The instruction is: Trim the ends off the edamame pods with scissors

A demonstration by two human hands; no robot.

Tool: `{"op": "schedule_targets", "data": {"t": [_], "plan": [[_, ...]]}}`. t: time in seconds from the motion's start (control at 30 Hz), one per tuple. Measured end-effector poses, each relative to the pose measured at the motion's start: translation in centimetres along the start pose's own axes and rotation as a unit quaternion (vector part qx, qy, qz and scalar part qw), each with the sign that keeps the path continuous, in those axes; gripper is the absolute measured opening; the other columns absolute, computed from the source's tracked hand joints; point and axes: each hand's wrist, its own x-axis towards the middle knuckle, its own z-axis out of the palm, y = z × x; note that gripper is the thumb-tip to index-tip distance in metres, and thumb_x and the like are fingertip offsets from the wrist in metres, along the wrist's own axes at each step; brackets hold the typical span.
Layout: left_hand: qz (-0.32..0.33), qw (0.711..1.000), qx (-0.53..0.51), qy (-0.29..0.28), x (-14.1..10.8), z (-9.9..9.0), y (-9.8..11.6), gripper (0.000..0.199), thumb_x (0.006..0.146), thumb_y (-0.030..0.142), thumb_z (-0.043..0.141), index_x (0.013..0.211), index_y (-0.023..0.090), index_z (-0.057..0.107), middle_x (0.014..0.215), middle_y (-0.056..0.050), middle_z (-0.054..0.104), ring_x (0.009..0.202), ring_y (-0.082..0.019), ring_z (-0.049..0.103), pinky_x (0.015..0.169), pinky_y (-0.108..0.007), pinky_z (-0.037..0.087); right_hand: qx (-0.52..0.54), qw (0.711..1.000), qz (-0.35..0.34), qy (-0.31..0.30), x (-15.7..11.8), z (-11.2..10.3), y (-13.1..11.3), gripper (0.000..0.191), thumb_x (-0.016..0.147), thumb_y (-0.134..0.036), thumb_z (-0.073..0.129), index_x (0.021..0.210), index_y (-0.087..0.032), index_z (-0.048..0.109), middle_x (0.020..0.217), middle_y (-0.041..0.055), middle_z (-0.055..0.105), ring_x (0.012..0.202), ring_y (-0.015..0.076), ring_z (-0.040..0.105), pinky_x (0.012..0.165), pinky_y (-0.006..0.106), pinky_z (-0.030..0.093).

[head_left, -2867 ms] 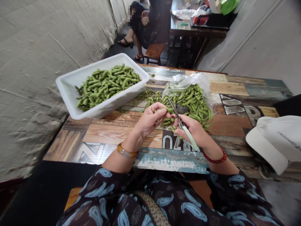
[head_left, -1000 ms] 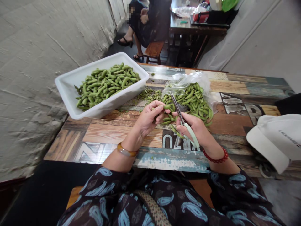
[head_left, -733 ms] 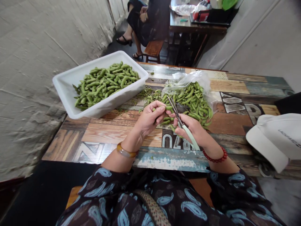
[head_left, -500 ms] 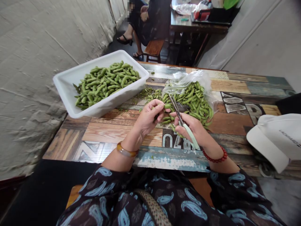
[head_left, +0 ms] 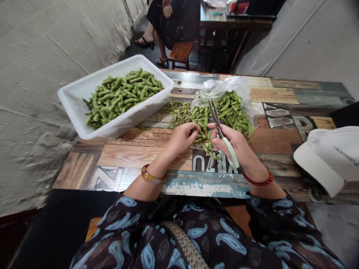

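My right hand is closed round the pale green handles of a pair of scissors, whose blades point away from me and stand slightly apart. To its left, my left hand is turned back-up with its fingers curled at the near edge of the edamame pods. What those fingers hold, if anything, is hidden. The pods spill from a clear plastic bag onto the table, and a few lie between my hands. A heap of small green trimmings lies just beyond my left hand.
A white plastic tub full of pods stands at the left, near the wall. On the right of the patterned table rests a white cap. Beyond the table, a person sits on a wooden stool by another table.
My left hand has turned over and lowered toward the pods; the pod it held near the scissors no longer shows in it. The scissor blades have swung more upright and spread slightly.
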Motion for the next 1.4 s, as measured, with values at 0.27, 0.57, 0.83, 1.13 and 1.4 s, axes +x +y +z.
{"op": "schedule_targets", "data": {"t": [0.27,0.57,0.83,1.13,1.4], "plan": [[0.028,0.954,0.288,-0.076,-0.5,0.3,-0.2,0.012,0.087,0.018,0.058,0.085,0.018,0.069,0.09,-0.009,0.066,0.082,-0.021,0.06,0.068,-0.029,0.041,-0.009,1.0,-0.011,-0.003,0.3,0.1,0.2,0.049,0.093,-0.051,0.058,0.129,-0.017,0.057,0.096,0.0062,0.065,0.079,0.0161,0.062,0.067,0.027,0.051],[-0.005,1.0,-0.027,0.006,0.2,-1.0,0.1,0.006,0.075,0.017,0.066,0.075,0.016,0.06,0.072,0.0,0.059,0.067,-0.012,0.051,0.063,-0.023,0.038,0.024,0.999,0.004,0.021,0.3,0.3,0.2,0.047,0.092,-0.045,0.061,0.131,-0.019,0.056,0.098,0.0039,0.062,0.068,0.0107,0.056,0.063,0.025,0.05],[-0.13,0.932,-0.339,0.015,-0.5,-1.4,1.4,0.029,0.07,0.032,0.08,0.091,0.015,0.067,0.065,0.005,0.054,0.045,-0.003,0.034,0.043,-0.019,0.023,0.021,1.0,-0.001,0.004,0.5,0.5,0.4,0.043,0.091,-0.044,0.062,0.127,-0.019,0.059,0.098,0.0048,0.063,0.071,0.0123,0.057,0.065,0.026,0.05],[-0.141,0.915,-0.377,0.027,-0.6,-1.3,1.8,0.036,0.071,0.042,0.082,0.081,0.014,0.061,0.061,0.005,0.047,0.044,-0.002,0.033,0.042,-0.018,0.02,0.008,0.999,0.005,-0.046,0.4,0.7,0.6,0.048,0.091,-0.045,0.061,0.131,-0.018,0.057,0.095,0.0039,0.065,0.07,0.0129,0.057,0.062,0.025,0.047],[-0.146,0.913,-0.38,0.006,-0.6,-0.9,2.0,0.037,0.069,0.041,0.083,0.077,0.015,0.058,0.055,0.007,0.044,0.041,-0.002,0.031,0.041,-0.017,0.019,0.019,0.998,0.009,-0.065,0.3,1.1,0.5,0.047,0.091,-0.049,0.06,0.125,-0.017,0.059,0.09,0.0039,0.065,0.069,0.013,0.055,0.061,0.025,0.046]]}}
